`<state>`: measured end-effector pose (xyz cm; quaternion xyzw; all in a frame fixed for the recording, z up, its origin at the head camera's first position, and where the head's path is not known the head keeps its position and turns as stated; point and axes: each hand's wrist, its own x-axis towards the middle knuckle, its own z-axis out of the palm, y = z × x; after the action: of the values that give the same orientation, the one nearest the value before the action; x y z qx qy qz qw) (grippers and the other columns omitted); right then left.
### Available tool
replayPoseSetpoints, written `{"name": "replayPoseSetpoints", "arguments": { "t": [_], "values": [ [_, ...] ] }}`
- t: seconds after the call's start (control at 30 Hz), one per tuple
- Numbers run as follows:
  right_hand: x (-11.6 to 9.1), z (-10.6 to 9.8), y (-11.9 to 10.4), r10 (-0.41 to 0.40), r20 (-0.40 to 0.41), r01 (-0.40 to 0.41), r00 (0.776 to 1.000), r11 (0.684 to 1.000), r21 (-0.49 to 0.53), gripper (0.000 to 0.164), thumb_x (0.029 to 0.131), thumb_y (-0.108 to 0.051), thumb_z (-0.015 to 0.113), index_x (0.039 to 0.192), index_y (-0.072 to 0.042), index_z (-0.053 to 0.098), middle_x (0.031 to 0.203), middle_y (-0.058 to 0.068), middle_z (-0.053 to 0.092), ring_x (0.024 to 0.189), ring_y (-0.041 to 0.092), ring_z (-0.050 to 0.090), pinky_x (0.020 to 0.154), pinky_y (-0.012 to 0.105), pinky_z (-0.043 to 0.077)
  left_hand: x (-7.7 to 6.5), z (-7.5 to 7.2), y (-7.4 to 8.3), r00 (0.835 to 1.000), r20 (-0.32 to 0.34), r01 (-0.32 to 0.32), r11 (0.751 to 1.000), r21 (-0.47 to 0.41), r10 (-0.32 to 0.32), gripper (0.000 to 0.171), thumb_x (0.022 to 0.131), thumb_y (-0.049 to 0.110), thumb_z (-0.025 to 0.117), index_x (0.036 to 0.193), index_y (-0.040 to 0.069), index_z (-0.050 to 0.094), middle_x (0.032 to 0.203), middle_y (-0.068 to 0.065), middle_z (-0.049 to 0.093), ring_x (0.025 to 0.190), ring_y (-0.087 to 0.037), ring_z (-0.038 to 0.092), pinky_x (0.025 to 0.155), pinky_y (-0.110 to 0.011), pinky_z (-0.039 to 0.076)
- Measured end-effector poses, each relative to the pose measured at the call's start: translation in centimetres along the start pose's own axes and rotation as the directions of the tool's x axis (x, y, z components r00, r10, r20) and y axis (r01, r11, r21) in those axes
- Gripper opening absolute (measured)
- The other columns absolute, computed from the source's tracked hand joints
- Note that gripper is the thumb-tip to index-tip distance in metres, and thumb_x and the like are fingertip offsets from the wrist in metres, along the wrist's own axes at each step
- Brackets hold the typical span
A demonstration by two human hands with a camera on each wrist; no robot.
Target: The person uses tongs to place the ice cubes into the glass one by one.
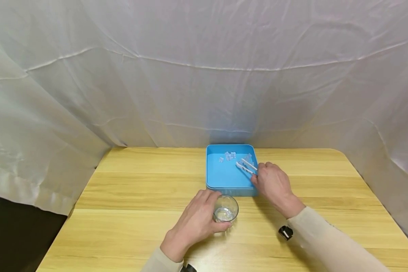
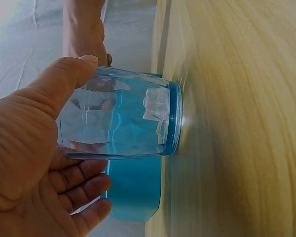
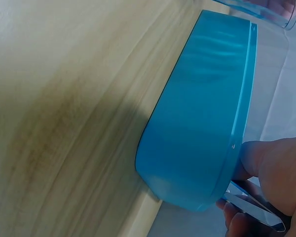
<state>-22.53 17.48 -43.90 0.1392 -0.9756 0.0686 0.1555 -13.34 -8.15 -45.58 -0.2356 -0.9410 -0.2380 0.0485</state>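
Observation:
My left hand (image 1: 198,216) grips a clear drinking glass (image 1: 226,209) that stands on the table, thumb and fingers around its side. At the bottom of the glass lies a clear plastic ice cube (image 2: 156,103). My right hand (image 1: 274,182) pinches a pair of tongs (image 1: 247,166) at the right wall of a blue box (image 1: 221,177). The tips of the tongs are inside the box, beside several clear cubes (image 1: 228,155). In the right wrist view the tongs' bent end (image 3: 266,217) shows between thumb and fingers. Whether the tips hold a cube I cannot tell.
The box stands near the far edge of the wooden table (image 1: 139,219), just beyond the glass. A pale curtain (image 1: 190,94) hangs behind the table and along both sides. Dark floor (image 1: 17,234) shows at the lower left.

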Motion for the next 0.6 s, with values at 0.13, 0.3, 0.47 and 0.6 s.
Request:
{"name": "replayPoseSetpoints", "arguments": {
  "t": [0.13,0.3,0.47,0.6],
  "values": [
    [-0.14,0.07,-0.3,-0.01,0.002,0.01,1.0,1.0,0.004,0.026,0.091,-0.018,0.074,0.08,0.001,0.059,0.067,0.006,0.047,0.058,0.021,0.044,0.047,0.032,0.04,-0.04,0.0,0.02,1.0,-0.007,-0.007,1.0,-0.001,0.007,0.08,0.081,0.055,0.086,0.14,0.009,0.059,0.133,-0.002,0.063,0.121,-0.02,0.057,0.105,-0.038,0.053],
    [-0.23,0.22,-0.65,-0.032,-0.023,0.033,0.999,0.999,0.004,0.024,0.089,-0.016,0.074,0.079,0.0,0.059,0.066,0.005,0.045,0.056,0.019,0.042,0.044,0.031,0.039,-0.02,0.05,-0.01,1.0,-0.01,-0.01,1.0,-0.003,0.01,0.08,0.081,0.056,0.086,0.14,0.009,0.059,0.133,-0.002,0.063,0.12,-0.02,0.057,0.104,-0.038,0.053],
    [-0.22,0.34,-0.74,-0.041,-0.056,0.04,0.998,0.999,-0.001,0.022,0.087,-0.014,0.073,0.078,0.001,0.059,0.064,0.005,0.045,0.054,0.019,0.042,0.044,0.032,0.039,0.04,0.13,-0.06,1.0,-0.013,-0.01,1.0,-0.005,0.01,0.081,0.081,0.056,0.086,0.14,0.009,0.059,0.134,-0.002,0.062,0.121,-0.019,0.057,0.105,-0.037,0.053],
    [-0.22,0.5,-0.72,-0.031,-0.053,0.031,0.998,1.0,0.004,0.021,0.087,-0.014,0.072,0.079,0.001,0.059,0.065,0.006,0.046,0.055,0.02,0.042,0.044,0.032,0.04,0.01,0.15,-0.08,0.999,-0.03,-0.027,1.0,-0.003,0.026,0.079,0.081,0.054,0.087,0.139,0.008,0.06,0.132,-0.002,0.063,0.119,-0.019,0.058,0.103,-0.037,0.054]
  ]
}}
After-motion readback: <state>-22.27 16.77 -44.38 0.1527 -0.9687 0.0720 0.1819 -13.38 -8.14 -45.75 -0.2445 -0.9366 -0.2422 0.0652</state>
